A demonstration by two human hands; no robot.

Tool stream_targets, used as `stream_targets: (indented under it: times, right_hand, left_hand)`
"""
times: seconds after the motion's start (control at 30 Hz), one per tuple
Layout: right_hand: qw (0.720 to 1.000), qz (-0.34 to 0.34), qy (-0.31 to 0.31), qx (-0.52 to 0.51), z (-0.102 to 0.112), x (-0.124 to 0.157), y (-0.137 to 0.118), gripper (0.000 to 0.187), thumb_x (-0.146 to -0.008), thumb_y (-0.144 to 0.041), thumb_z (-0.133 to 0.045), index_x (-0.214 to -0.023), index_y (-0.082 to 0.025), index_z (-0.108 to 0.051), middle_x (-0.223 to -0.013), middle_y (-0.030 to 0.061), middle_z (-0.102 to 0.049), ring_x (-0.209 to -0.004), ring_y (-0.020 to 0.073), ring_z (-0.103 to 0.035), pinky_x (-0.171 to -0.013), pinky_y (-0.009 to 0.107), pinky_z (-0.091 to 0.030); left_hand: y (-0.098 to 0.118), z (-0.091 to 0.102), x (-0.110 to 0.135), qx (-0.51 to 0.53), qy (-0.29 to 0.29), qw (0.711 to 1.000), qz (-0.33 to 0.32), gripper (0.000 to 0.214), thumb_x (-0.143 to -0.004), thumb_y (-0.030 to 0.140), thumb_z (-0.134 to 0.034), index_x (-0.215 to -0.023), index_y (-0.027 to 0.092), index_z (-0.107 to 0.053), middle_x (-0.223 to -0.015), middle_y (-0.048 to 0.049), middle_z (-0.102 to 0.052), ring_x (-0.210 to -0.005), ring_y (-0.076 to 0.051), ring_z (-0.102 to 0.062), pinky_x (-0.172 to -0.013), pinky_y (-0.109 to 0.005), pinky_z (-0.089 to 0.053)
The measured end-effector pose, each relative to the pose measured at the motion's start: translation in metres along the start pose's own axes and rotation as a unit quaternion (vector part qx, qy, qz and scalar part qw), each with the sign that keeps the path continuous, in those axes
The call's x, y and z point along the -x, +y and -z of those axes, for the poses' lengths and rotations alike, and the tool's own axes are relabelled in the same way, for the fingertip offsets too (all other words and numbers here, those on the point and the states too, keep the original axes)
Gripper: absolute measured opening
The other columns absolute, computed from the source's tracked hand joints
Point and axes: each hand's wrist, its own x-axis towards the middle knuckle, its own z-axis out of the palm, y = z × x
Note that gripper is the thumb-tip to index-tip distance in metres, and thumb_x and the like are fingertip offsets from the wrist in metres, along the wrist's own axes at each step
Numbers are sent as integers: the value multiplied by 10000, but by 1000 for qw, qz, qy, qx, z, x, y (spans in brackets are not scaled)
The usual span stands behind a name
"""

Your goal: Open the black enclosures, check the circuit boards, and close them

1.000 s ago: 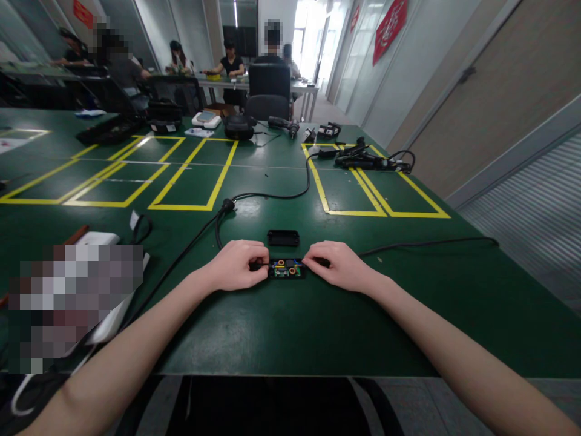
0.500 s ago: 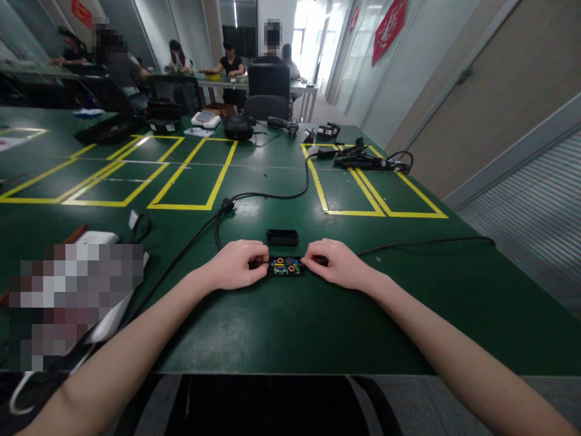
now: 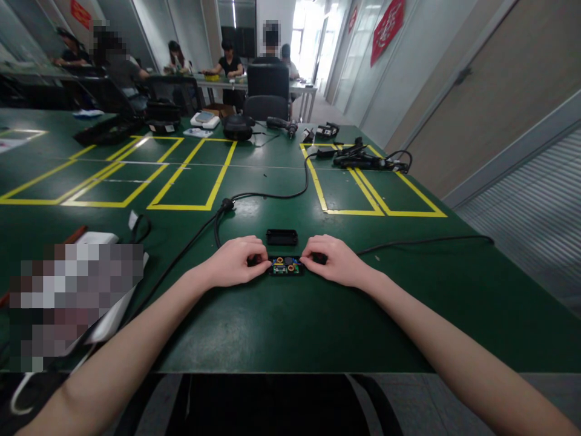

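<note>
A small circuit board (image 3: 285,267) with copper-coloured ring coils lies in a black plastic case half on the table in front of me. At its left end my left hand (image 3: 240,261) is closed, thumb and fingertips pinching the black cable (image 3: 216,233) where it meets the board. My right hand (image 3: 333,260) pinches in the same way at the right end, on the other black cable (image 3: 422,241). The fingers partly cover both cable ends. Just beyond the board sits an open black case cover (image 3: 282,237), its hollow side showing, touched by neither hand.
A plug (image 3: 227,205) lies on the cable at left. White devices, partly blurred out, sit by a power strip (image 3: 102,239). Farther back are yellow tape outlines (image 3: 181,207), a heap of black cables (image 3: 363,158) and a drill-like tool (image 3: 282,126). Several people sit at tables behind.
Both hands have shifted very slightly, the left fingertips a little closer to the board. The board and cover stay in place.
</note>
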Motion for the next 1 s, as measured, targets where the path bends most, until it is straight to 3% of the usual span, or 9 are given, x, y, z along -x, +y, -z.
stream_targets:
  times: [0.13, 0.23, 0.4, 0.57, 0.67, 0.8, 1.0]
  right_hand:
    - [1000, -11, 21, -4, -2, 0, 1, 82, -915, -263, -656, -884, -203, -703, -761, 9, -669, -717, 167, -607, -744, 314, -413]
    - [999, -22, 38, 8, -4, 0, 3, 126, -923, -303, -651, -965, -202, -714, -801, 26, -685, -747, 183, -619, -753, 325, -423]
    - [993, -61, 94, 42, -11, -2, 8, 246, -1004, -327, -561, -1145, -202, -720, -1039, 103, -718, -969, 255, -648, -842, 391, -458]
    - [991, -80, 84, 63, -17, -4, 15, 276, -1006, -334, -575, -1189, -201, -734, -1199, 137, -686, -1095, 298, -614, -909, 458, -471]
    - [992, -81, 84, 39, -18, -4, 15, 216, -982, -305, -615, -1111, -195, -749, -1183, 128, -701, -1092, 290, -626, -916, 460, -479]
    - [988, -102, 118, -21, -19, -5, 9, 126, -941, -294, -660, -983, -209, -744, -1078, 102, -746, -997, 263, -664, -883, 433, -505]
    - [967, -172, 137, -131, -18, -6, -1, 205, -888, -364, -669, -968, -194, -751, -813, 48, -739, -737, 203, -650, -700, 345, -513]
  left_hand:
    - [1, 2, 0, -2, -2, 1000, 4, 182, -912, 297, -629, -772, 188, -668, -757, -12, -619, -734, -166, -581, -690, -278, -428]
    - [2, 1, 0, -5, 5, 1000, 13, 180, -903, 305, -646, -770, 187, -676, -765, -13, -630, -735, -164, -588, -683, -276, -429]
    - [1, -2, -3, -64, 57, 994, 67, 254, -945, 375, -617, -794, 187, -696, -778, -21, -648, -760, -185, -601, -698, -297, -438]
    - [-3, -10, -6, -80, 104, 983, 124, 274, -978, 388, -578, -985, 185, -761, -926, -60, -681, -903, -232, -637, -805, -348, -499]
    - [-3, -15, -7, -53, 111, 983, 134, 263, -951, 382, -629, -1027, 174, -772, -996, -74, -692, -933, -241, -643, -825, -360, -516]
    - [-2, -16, -8, -25, 112, 981, 156, 212, -925, 341, -668, -981, 177, -789, -914, -61, -710, -885, -231, -646, -795, -351, -510]
    - [0, -15, -7, 43, 128, 977, 168, 185, -890, 331, -706, -857, 173, -797, -815, -43, -723, -745, -185, -652, -688, -303, -485]
